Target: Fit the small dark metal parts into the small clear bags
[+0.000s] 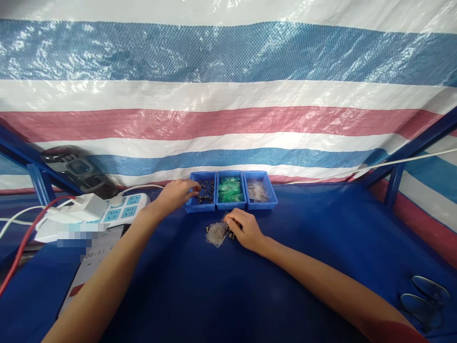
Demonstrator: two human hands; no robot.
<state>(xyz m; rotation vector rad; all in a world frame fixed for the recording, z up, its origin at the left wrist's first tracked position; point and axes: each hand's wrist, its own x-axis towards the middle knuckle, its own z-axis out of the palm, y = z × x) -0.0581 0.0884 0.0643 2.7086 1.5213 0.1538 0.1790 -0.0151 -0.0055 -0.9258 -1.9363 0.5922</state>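
My left hand [180, 193] reaches over the rim of the left blue bin [200, 207], which holds several small dark screws [206, 191]. Its fingers are bent, with a small gap between thumb and forefinger and nothing visible between them. My right hand [246, 229] rests on the table in front of the bins, fingers curled and closed; what they grip is hidden. Right beside its fingertips lie small clear plastic bags [217, 234] and a few loose screws [231, 235], partly covered by the hand.
The middle bin [231, 206] holds green packets [230, 189], the right bin [262, 206] clear packets [257, 191]. At left are a power strip [121, 212] with cables, a phone [96, 257] and a dark device [80, 169]. Glasses [424, 300] lie at right. A striped sheet [228, 124] hangs behind.
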